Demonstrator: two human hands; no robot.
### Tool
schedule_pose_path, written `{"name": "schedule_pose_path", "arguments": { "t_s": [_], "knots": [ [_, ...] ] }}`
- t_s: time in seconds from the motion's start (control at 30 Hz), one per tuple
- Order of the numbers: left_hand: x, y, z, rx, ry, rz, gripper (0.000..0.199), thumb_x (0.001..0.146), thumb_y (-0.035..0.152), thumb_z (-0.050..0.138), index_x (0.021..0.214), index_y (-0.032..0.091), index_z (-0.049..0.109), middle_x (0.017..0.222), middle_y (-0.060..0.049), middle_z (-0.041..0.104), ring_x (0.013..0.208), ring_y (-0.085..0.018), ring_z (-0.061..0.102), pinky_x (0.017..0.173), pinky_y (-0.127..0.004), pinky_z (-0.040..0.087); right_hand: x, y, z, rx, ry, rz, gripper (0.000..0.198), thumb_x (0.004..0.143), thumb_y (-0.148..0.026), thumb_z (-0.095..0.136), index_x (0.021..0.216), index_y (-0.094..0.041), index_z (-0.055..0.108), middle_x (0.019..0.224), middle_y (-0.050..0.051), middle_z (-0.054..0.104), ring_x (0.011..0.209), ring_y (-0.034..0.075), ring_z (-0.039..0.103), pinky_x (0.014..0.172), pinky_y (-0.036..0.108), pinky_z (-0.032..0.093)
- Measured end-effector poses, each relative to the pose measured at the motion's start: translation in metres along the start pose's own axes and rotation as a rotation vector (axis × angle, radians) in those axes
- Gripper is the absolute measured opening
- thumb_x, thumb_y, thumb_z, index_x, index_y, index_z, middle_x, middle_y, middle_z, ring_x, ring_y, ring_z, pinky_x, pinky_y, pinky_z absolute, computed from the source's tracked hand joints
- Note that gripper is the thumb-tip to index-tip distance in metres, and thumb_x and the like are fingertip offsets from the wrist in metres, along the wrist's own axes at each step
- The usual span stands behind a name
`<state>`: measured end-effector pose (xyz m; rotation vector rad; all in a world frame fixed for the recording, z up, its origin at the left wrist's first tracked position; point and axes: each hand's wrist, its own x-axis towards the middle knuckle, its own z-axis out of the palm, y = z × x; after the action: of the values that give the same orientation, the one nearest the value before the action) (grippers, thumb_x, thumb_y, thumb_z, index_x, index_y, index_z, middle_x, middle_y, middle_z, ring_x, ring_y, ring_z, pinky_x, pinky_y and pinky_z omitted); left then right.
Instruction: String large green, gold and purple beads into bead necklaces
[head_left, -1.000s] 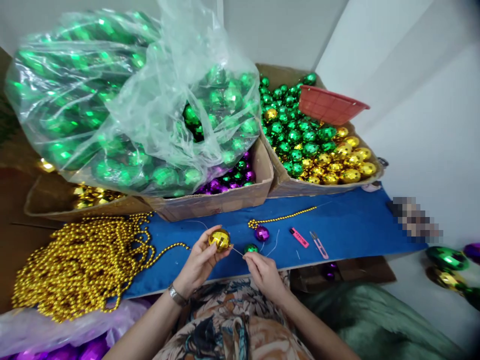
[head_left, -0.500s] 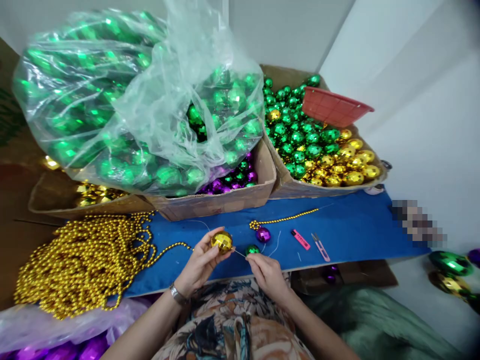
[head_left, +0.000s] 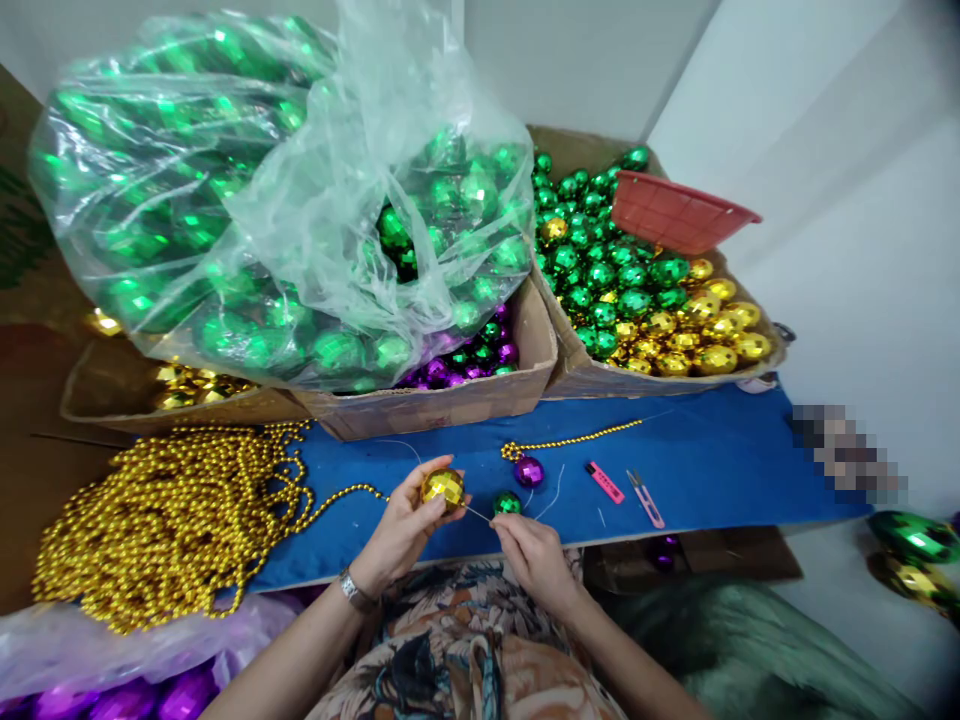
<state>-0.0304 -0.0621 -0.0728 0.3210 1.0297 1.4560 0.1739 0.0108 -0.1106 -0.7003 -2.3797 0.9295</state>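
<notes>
A shiny gold faceted ball point(head_left: 442, 489) sits in the fingers of my left hand point(head_left: 405, 525), which wears a metal-banded watch. From the ball a thin pale string point(head_left: 478, 514) runs to my right hand point(head_left: 534, 552), whose thumb and forefinger pinch it. Just beyond those fingertips lies a green faceted ball point(head_left: 507, 503). Farther back rests a purple ball point(head_left: 529, 472) beside a short gold bead strand point(head_left: 581, 439). A longer gold bead string point(head_left: 341, 494) reaches from the left to near my left hand.
A heap of gold bead strings point(head_left: 165, 520) covers the left of the blue cloth point(head_left: 720, 480). A pink cutter point(head_left: 604, 482) and thread snips point(head_left: 646, 498) lie on the right. Behind stand cardboard boxes point(head_left: 450, 405) of balls, a bulging plastic bag point(head_left: 315, 220) and a red basket point(head_left: 682, 212).
The hands, gold ball and string hold nearly the same pose. The whole view has shifted very slightly.
</notes>
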Motion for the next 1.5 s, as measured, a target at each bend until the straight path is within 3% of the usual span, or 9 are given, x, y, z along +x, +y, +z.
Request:
{"name": "schedule_pose_path", "arguments": {
  "t_s": [0.37,0.87,1.13,1.2,1.33,1.5],
  "knots": [
    [0.002,0.001,0.0,0.007,-0.005,-0.001,0.051,0.071,0.028,0.078,0.118,0.021,0.059,0.123,-0.014,0.06,0.095,-0.025,0.066,0.082,-0.036,0.055,0.002,-0.002,-0.002,0.095,-0.048,0.048,0.021,0.099,-0.022,0.039,0.097,-0.019,0.059,0.084,0.004,0.068,0.076,0.014,0.065,0.069,0.021,0.048],
    [0.004,-0.001,-0.001,-0.039,-0.022,-0.01,0.051,0.07,0.028,0.079,0.118,0.023,0.06,0.124,-0.013,0.06,0.096,-0.026,0.066,0.083,-0.037,0.054,0.004,-0.001,-0.002,0.09,-0.016,0.016,0.021,0.098,-0.021,0.04,0.099,-0.019,0.061,0.088,0.007,0.07,0.079,0.015,0.067,0.071,0.023,0.051],
    [-0.001,-0.014,-0.004,0.145,-0.11,0.036,0.057,0.072,0.033,0.077,0.125,0.023,0.059,0.129,-0.013,0.058,0.107,-0.027,0.061,0.089,-0.037,0.049,0.004,-0.002,0.003,0.116,-0.035,0.014,0.02,0.098,-0.019,0.039,0.099,-0.019,0.059,0.088,0.005,0.068,0.078,0.015,0.066,0.07,0.023,0.049],
    [0.002,-0.012,-0.019,0.343,-0.028,0.101,0.05,0.078,0.039,0.07,0.124,0.022,0.059,0.127,-0.013,0.06,0.105,-0.027,0.062,0.086,-0.036,0.05,0.003,-0.001,0.003,0.102,-0.016,0.02,0.019,0.098,-0.019,0.039,0.098,-0.019,0.058,0.084,0.005,0.068,0.074,0.015,0.065,0.068,0.023,0.049],
    [0.013,0.012,-0.078,0.988,0.455,0.237,0.03,0.085,0.042,0.055,0.103,0.019,0.065,0.099,-0.011,0.068,0.086,-0.024,0.063,0.077,-0.034,0.05,0.001,0.003,0.003,0.079,0.01,0.023,0.02,0.098,-0.021,0.039,0.092,-0.02,0.059,0.076,0.004,0.065,0.067,0.015,0.064,0.063,0.023,0.048],
    [0.02,0.062,-0.158,1.233,0.79,0.247,0.017,0.079,0.024,0.054,0.091,0.015,0.063,0.103,-0.018,0.061,0.114,-0.035,0.046,0.097,-0.046,0.033,0.0,0.004,0.004,0.063,0.023,-0.003,0.02,0.098,-0.022,0.04,0.096,-0.02,0.06,0.081,0.005,0.067,0.07,0.015,0.066,0.064,0.022,0.05]
  ]
}}
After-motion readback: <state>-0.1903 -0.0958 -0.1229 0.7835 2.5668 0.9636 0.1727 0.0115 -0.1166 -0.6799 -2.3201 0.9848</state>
